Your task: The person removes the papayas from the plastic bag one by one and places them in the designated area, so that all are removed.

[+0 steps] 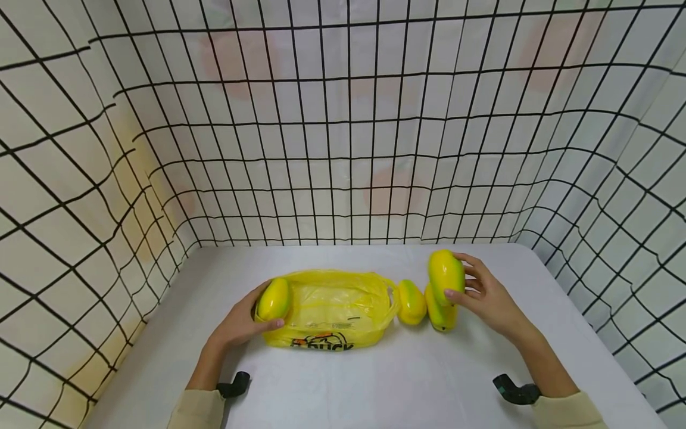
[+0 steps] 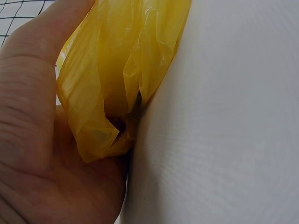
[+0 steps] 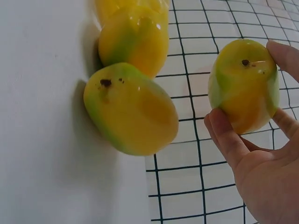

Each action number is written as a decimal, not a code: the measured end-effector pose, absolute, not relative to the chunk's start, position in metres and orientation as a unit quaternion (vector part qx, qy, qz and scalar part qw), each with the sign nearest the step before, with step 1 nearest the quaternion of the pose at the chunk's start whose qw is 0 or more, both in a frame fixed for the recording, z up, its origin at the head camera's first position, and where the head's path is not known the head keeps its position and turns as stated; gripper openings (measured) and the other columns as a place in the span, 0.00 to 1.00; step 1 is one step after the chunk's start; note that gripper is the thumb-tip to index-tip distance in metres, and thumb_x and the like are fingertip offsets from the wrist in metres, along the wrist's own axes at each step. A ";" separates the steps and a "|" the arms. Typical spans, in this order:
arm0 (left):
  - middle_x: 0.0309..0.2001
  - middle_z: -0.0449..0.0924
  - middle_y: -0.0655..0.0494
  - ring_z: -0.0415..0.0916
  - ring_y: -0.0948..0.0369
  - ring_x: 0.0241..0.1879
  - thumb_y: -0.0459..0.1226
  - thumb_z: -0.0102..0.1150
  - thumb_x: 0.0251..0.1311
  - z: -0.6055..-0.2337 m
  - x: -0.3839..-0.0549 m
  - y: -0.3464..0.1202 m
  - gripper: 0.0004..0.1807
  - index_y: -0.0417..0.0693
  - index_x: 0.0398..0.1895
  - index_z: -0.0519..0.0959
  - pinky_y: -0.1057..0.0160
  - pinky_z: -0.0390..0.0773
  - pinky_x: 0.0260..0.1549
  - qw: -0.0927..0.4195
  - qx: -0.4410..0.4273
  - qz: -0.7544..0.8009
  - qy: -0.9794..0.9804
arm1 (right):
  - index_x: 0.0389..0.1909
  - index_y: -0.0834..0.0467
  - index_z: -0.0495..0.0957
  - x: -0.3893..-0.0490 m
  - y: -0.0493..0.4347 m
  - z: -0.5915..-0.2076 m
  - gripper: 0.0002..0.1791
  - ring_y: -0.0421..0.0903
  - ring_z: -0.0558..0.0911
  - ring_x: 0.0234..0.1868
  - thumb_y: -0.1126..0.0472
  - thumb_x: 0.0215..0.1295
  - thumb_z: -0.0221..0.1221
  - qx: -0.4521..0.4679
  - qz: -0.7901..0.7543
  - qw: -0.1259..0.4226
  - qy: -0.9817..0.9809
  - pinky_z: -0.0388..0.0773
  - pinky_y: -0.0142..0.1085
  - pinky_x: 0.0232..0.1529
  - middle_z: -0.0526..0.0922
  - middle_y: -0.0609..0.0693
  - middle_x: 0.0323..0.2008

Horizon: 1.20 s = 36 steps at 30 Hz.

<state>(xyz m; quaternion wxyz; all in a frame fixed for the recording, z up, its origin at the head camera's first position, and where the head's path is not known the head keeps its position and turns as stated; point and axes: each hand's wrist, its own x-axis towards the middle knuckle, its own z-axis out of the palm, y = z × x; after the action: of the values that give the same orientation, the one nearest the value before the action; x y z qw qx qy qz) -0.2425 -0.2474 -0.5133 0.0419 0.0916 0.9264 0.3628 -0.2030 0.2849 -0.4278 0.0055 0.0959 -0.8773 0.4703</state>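
Note:
A yellow plastic bag [image 1: 337, 304] with black print lies flat on the table. At its left end sits a yellow-green mango [image 1: 274, 299]. My left hand [image 1: 238, 319] grips the bag's left end beside that mango, thumb at the front; the left wrist view shows the crumpled plastic [image 2: 117, 60] against the palm, while the fingertips are hidden. In my right hand [image 1: 490, 301] another mango [image 1: 446, 275] is pinched between thumb and fingers, raised off the table. Below it a mango [image 3: 133, 109] lies on the table, and one more mango [image 1: 411, 302] rests by the bag's right end.
A white-covered table [image 1: 407, 381] extends in front of both hands. Black wire grid [image 1: 348, 143] rises behind the table and along both sides, with pale cloth behind it. A black wrist device [image 1: 517, 390] shows at the right wrist, and another [image 1: 234, 384] at the left.

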 end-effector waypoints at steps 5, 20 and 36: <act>0.78 0.62 0.46 0.67 0.44 0.72 0.63 0.72 0.49 -0.513 -0.242 -0.248 0.61 0.57 0.83 0.52 0.32 0.66 0.69 0.043 0.091 0.364 0.926 | 0.82 0.37 0.48 -0.200 0.296 -0.427 0.48 0.68 0.73 0.68 0.46 0.69 0.66 0.091 0.473 0.002 -0.876 0.85 0.45 0.57 0.58 0.69 0.76; 0.79 0.61 0.45 0.66 0.43 0.72 0.62 0.73 0.50 -0.512 -0.242 -0.249 0.60 0.56 0.83 0.52 0.32 0.67 0.69 0.044 0.093 0.365 0.925 | 0.83 0.40 0.45 -0.198 0.324 -0.439 0.49 0.67 0.73 0.67 0.47 0.70 0.65 0.071 0.468 0.004 -0.881 0.81 0.23 0.47 0.58 0.70 0.75; 0.78 0.62 0.45 0.67 0.43 0.71 0.62 0.73 0.50 -0.513 -0.242 -0.250 0.60 0.57 0.83 0.52 0.32 0.67 0.69 0.043 0.097 0.368 0.924 | 0.83 0.45 0.47 -0.199 0.338 -0.454 0.47 0.69 0.75 0.64 0.47 0.71 0.64 0.061 0.445 -0.001 -0.893 0.82 0.28 0.46 0.60 0.72 0.73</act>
<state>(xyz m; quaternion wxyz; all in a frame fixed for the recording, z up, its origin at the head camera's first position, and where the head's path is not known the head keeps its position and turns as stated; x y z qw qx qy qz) -0.2425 -0.2496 -0.5127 0.0435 0.0965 0.9236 0.3684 -0.1986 0.3383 -0.4539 -0.0009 0.0608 -0.8934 0.4452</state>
